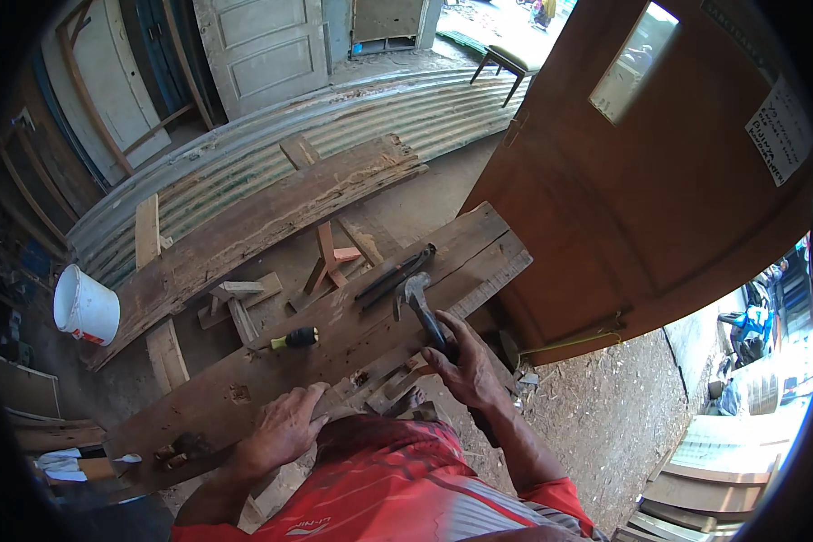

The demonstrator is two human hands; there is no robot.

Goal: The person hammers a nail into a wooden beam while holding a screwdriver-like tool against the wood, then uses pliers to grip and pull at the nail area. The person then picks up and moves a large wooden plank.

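My right hand [468, 366] is closed around the black handle of a claw hammer [415, 291], whose metal head hangs over the plank's right part. My left hand [287, 426] lies on the near edge of a worn brown plank [334, 316], its fingers stretched over the wood. Between the hands and the far edge, a tool with a yellow-and-black handle [300, 338] lies on the plank. Close to the hammer head rests a pair of long dark pincers [396, 276]. The plank has holes and a cracked right end.
A second rough plank [271, 217] lies beyond on wooden supports. A white bucket [86, 304] stands at the left. A large brown door panel [641, 181] leans at the right. Corrugated sheeting [379, 113], a stool [513, 61] and old doors [262, 50] are at the back.
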